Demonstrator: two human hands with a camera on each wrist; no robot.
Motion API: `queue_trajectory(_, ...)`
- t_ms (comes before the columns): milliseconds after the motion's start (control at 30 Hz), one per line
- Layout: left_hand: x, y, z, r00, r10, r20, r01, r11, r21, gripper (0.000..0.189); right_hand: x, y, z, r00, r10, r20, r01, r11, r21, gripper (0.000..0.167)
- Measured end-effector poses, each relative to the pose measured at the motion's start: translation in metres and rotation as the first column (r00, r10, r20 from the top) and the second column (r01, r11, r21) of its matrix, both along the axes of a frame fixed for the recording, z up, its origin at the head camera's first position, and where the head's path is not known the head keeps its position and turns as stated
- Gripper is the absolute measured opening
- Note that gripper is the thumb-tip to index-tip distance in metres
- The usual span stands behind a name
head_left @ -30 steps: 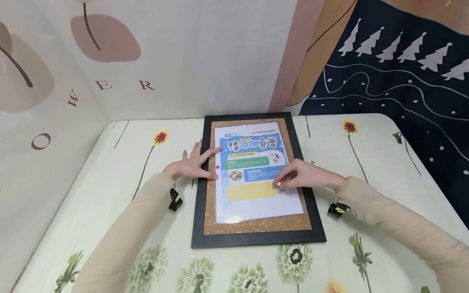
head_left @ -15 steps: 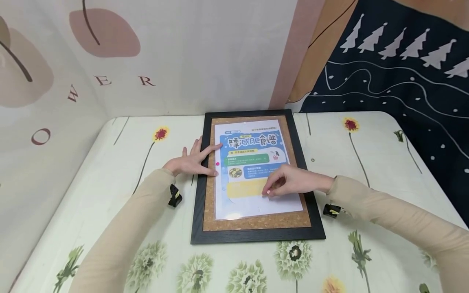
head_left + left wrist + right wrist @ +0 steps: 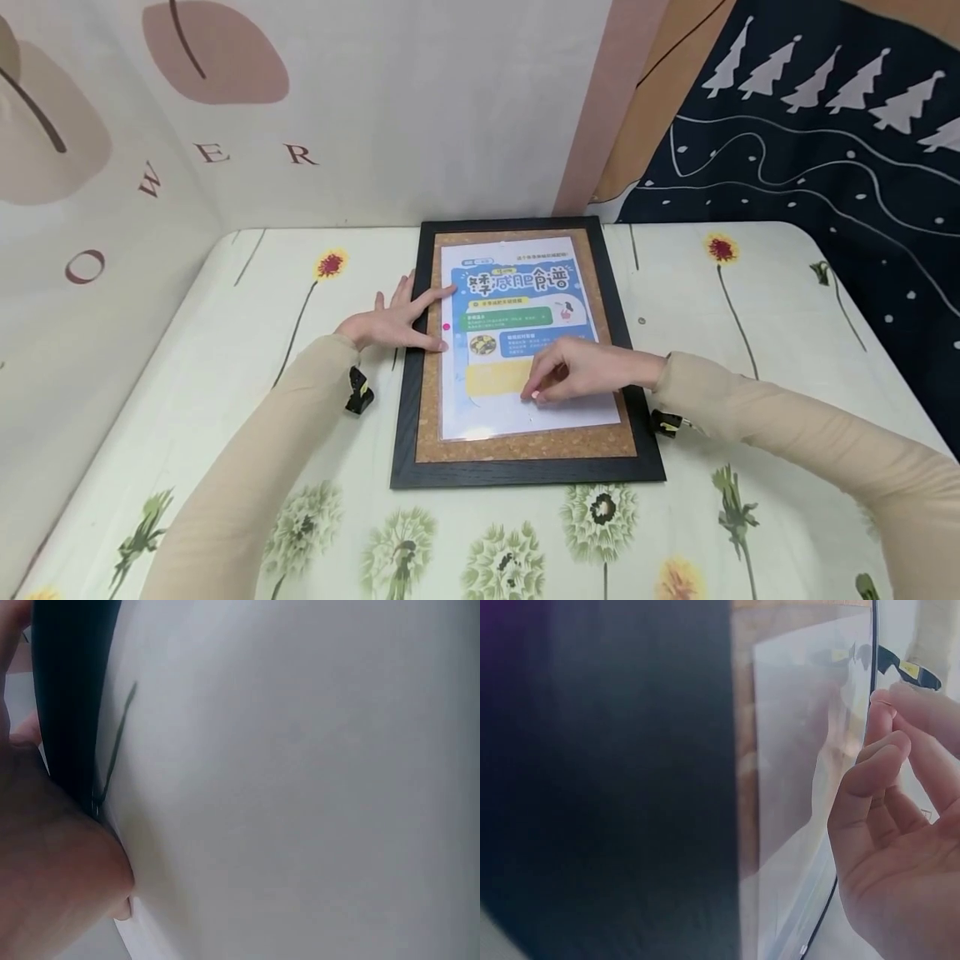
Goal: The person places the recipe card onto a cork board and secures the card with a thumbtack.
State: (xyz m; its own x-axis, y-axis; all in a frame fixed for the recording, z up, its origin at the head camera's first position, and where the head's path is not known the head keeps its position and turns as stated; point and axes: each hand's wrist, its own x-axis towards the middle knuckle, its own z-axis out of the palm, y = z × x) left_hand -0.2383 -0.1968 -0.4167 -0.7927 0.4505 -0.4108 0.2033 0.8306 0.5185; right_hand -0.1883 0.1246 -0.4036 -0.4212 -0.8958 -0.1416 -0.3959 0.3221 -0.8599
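Observation:
In the head view, a printed sheet (image 3: 491, 421) in a clear glossy cover lies on a cork board (image 3: 525, 451) with a black frame (image 3: 525, 475). My left hand (image 3: 393, 323) spreads over the frame's left side, its index finger and thumb touching the sheet's left edge. Between thumb and index finger my right hand (image 3: 581, 369) pinches a small pink push pin (image 3: 535, 395), just above the sheet below its yellow block. The fingers mostly hide this pin. Another pink push pin (image 3: 446, 327) sits at the sheet's left edge, between the left thumb and index finger.
A flower-printed cloth (image 3: 225, 417) covers the table under the board. To the right of the frame lies a tiny round metallic piece (image 3: 641, 321). Behind the table hang a pale printed curtain (image 3: 420, 125) and a dark tree-patterned cloth (image 3: 810, 158).
My right hand has moved left across the sheet, from its right side toward its lower middle, with the push pin between its fingertips. The left hand stays on the frame and sheet.

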Motion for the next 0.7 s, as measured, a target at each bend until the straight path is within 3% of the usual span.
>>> queue_trajectory(433,-0.0016,-0.0015,-0.001,1.0,0.002,-0.006,-0.002,1.0,-0.004,0.097,0.0041,-0.0057,0.0042,0.999,0.032,0.001,-0.032,0.996,0.078,0.014)
queue_trajectory(700,-0.0017,0.0007,-0.0015,1.0,0.001,-0.003,-0.001,1.0,-0.005,0.097,0.0067,-0.0085,0.0043,0.998,0.07,-0.006,-0.07,0.995,0.066,0.01)
